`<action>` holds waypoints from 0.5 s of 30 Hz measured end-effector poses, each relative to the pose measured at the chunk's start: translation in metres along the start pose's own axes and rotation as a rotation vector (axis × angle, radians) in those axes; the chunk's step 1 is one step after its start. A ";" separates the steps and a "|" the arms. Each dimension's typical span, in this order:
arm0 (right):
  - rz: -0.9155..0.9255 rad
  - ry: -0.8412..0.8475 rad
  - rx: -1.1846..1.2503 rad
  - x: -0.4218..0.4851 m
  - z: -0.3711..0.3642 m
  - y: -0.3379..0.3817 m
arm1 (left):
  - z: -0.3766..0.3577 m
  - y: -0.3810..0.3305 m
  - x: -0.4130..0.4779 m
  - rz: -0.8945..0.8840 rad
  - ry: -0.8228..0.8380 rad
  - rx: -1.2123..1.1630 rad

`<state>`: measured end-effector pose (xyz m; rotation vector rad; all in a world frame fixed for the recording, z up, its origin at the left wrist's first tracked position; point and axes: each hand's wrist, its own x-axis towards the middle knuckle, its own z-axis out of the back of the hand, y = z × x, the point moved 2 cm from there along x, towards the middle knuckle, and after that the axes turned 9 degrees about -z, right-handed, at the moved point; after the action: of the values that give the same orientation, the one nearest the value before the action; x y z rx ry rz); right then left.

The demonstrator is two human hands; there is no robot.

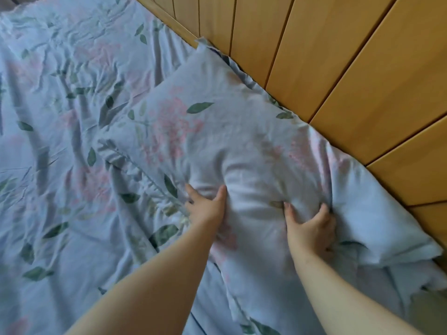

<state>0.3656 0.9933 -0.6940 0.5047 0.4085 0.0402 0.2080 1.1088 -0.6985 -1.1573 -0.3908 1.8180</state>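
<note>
Left hand [205, 210] & right hand [310, 229] each clench pillow [212, 131] fabric at near end. Pillow lies on sheet [60, 112], touching headboard [338, 68]. Placement approx. done; plumping & smoothing wrinkled sheet likely left.

Most of the left hand [205, 206] is lost from here: its outer fingers sink into the pillow [217, 131], so I cannot tell how far they curl. The fingertips of the right hand [309, 228] are buried in a gathered fold. Both forearms run out at the bottom edge. The pillow's far side slips out of sight against the wooden panelling [338, 68], which is itself cut off at the top and right. The sheet [60, 117] runs past the left edge, its print smeared there. A dull patch [425, 310] in the bottom right corner is too blurred to name.
</note>
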 end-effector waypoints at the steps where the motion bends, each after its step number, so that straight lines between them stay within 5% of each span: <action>1: -0.036 0.005 0.026 0.000 -0.001 -0.004 | -0.003 0.003 -0.005 0.046 -0.046 -0.067; 7: -0.081 -0.013 0.077 0.014 0.014 -0.030 | -0.011 0.045 -0.034 0.348 -0.284 -0.246; 11: -0.291 -0.060 0.153 0.025 0.025 -0.054 | -0.021 0.050 -0.052 0.434 -0.205 -0.432; 15: -0.302 -0.057 0.233 0.026 0.026 -0.060 | -0.030 0.048 -0.071 0.466 0.064 -0.524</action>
<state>0.3959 0.9326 -0.7114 0.6672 0.4319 -0.3154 0.2182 1.0195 -0.7068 -1.7794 -0.6240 2.1353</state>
